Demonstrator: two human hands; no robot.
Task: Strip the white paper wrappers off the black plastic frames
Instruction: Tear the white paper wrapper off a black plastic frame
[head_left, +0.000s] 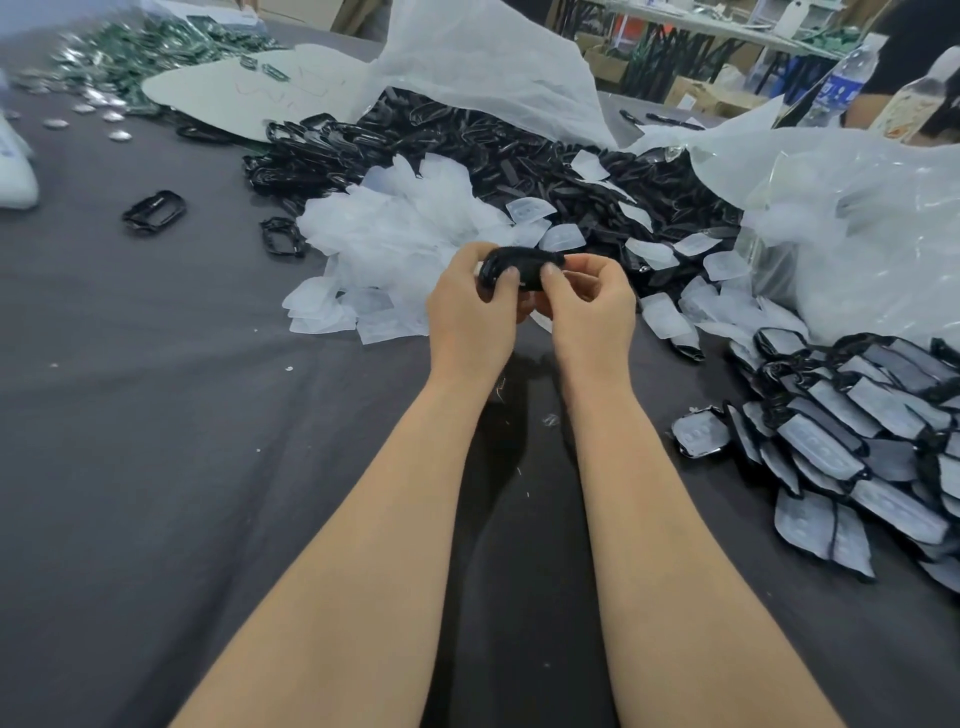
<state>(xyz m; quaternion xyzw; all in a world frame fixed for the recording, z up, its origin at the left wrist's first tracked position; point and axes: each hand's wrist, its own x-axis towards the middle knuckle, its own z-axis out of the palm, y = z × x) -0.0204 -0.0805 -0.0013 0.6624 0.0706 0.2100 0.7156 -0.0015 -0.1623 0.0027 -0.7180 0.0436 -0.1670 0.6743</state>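
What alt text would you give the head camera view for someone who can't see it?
The left hand and right hand grip one black plastic frame above a grey-covered table. Behind them lie a heap of white wrappers and a pile of bare black frames; wrapped frames are stacked at the right.

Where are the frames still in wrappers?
In the head view, the still-wrapped frames lie heaped far right on the table, right of the right hand, beside the clear plastic bag.
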